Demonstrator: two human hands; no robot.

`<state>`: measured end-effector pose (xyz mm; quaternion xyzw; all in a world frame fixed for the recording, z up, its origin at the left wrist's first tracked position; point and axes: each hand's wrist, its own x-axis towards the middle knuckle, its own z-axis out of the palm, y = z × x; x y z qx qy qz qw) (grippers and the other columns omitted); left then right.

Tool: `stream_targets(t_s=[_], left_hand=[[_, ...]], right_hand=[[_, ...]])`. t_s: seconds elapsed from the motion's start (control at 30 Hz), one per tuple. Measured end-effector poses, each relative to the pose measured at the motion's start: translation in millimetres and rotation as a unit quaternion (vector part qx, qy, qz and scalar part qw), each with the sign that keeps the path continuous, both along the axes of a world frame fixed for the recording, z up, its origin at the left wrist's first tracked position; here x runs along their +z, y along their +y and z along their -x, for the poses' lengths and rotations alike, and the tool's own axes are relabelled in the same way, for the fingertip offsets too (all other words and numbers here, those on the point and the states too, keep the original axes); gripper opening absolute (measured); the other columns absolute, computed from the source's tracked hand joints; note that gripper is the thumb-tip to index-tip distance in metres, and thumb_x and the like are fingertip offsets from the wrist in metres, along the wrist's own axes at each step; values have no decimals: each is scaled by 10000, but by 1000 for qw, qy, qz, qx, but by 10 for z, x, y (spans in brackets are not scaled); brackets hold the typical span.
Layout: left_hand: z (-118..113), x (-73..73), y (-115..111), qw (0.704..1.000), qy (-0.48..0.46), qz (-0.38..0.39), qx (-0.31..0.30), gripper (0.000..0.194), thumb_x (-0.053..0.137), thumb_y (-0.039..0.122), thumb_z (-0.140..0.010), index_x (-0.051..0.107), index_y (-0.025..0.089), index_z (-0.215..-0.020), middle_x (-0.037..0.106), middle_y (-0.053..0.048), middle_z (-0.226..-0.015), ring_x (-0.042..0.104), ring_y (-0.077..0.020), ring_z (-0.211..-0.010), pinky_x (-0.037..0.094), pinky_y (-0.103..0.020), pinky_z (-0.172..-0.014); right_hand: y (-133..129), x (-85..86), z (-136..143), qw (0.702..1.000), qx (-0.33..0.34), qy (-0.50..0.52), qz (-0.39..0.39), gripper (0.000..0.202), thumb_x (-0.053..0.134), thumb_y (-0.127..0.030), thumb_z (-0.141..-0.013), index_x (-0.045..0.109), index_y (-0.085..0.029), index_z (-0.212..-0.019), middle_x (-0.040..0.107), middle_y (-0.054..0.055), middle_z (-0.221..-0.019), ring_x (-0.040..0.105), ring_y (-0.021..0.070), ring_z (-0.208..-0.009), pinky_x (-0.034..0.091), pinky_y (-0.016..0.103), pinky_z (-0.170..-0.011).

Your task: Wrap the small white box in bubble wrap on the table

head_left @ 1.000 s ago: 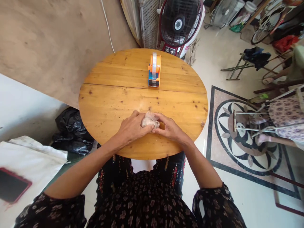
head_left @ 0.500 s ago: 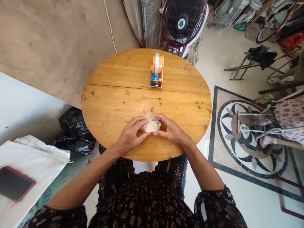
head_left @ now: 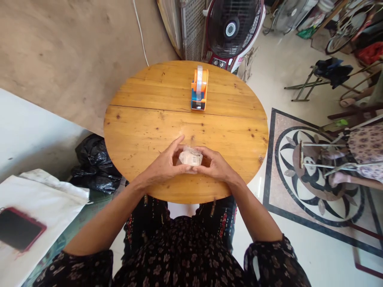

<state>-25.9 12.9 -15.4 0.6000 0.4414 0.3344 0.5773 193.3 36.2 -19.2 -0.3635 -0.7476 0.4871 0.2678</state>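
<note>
Near the front edge of the round wooden table [head_left: 143, 127] I have a small pale packet in clear crinkled plastic [head_left: 190, 158], with some print on its face. My left hand [head_left: 164, 161] is at its left side, thumb along the near edge, one finger lifted away and the others curled behind. From the right, my right hand [head_left: 215, 162] grips the packet between thumb and fingers. Farther back on the table stands an orange and blue tape dispenser [head_left: 199, 88], its clear tape strip running down the front.
An electric fan [head_left: 231, 30] stands behind the table. Black plastic bags [head_left: 97, 163] lie at the left, near a phone [head_left: 20, 228] on white cloth. At the right, another person's patterned clothing [head_left: 366, 149] and a folding stool [head_left: 314, 81] are in view.
One finger of my left hand has lifted off the packet. The plastic that stood up at the packet's far side now lies lower. The camera view has shifted slightly.
</note>
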Motion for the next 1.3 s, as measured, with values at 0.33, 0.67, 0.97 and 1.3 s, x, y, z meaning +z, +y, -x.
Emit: stream_targets(t_s=[0.33, 0.67, 0.97, 1.3], left_hand=[[-127, -34, -13, 985, -126, 97, 65, 961, 781, 320, -710, 222, 175, -1479, 565, -146, -1254, 603, -240, -1078, 470, -382, -932], [-110, -79, 18, 988, -119, 56, 78, 818, 752, 311, -747, 322, 208, -1435, 593, -98, -1151, 628, -183, -966, 504, -316, -847], [-131, -85, 23, 987, -112, 61, 102, 813, 721, 319, -767, 290, 176, -1441, 625, -107, -1155, 632, -192, -998, 518, -323, -851], [-166, -31, 52, 982, -120, 93, 114, 878, 731, 310, -747, 247, 153, -1463, 608, -154, -1231, 628, -243, -1064, 519, -395, -902]], right_hand=[[53, 6, 35, 955, -10, 117, 271, 524, 785, -311, -675, 582, -191, -1143, 687, 47, -1054, 661, 195, -946, 517, 376, -899], [8, -116, 75, 960, -86, 145, 226, 767, 783, -354, -674, 410, -214, -1329, 670, 91, -1139, 665, 217, -1008, 529, 397, -915], [-4, -114, 139, 956, -119, 142, 228, 746, 756, -353, -702, 398, -202, -1339, 687, 85, -1108, 676, 206, -925, 556, 367, -835], [-27, -54, 166, 957, -136, 126, 223, 762, 720, -392, -742, 363, -200, -1387, 671, 109, -1169, 666, 235, -1002, 539, 398, -883]])
